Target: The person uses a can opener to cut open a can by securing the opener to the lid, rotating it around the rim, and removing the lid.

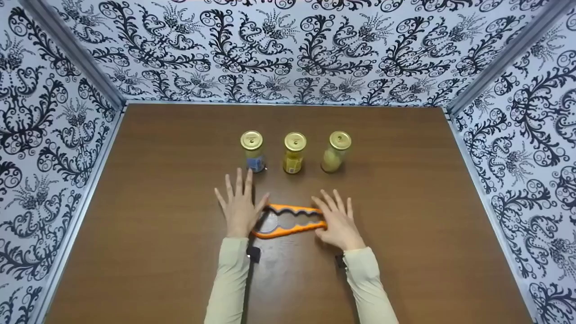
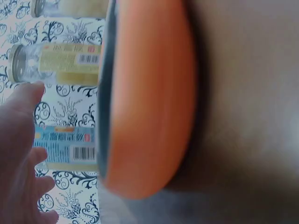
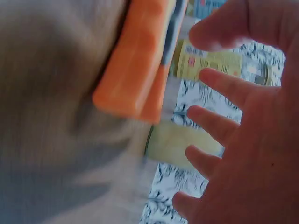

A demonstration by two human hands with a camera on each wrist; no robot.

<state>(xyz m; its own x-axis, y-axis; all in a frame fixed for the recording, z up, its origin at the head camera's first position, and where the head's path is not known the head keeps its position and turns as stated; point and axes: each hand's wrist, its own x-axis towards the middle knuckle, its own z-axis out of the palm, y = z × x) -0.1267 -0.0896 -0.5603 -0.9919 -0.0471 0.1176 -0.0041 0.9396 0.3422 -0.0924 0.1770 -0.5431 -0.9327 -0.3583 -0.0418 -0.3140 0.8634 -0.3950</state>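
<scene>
An orange jar opener (image 1: 290, 231) with grey wavy inner edges lies on the brown table between both hands. My left hand (image 1: 240, 213) is spread beside its joined, rounded end, thumb towards it. Over the ends of its two handles is my right hand (image 1: 340, 223), with fingers apart and extended. The right wrist view shows a gap between those fingers and the orange handle (image 3: 131, 65). Beyond stand three gold-lidded glass jars: a blue-labelled jar (image 1: 255, 163) near the left fingertips, a yellow-labelled jar (image 1: 293, 164) in the middle and a jar with pale contents (image 1: 332, 160) at right.
Black-and-white patterned walls (image 1: 279, 54) enclose the table (image 1: 157, 225) at the back and both sides, with metal framing (image 1: 468, 81) at the corners. Small dark devices (image 1: 254, 254) sit at the wrists, beside pale sleeves (image 1: 229, 283).
</scene>
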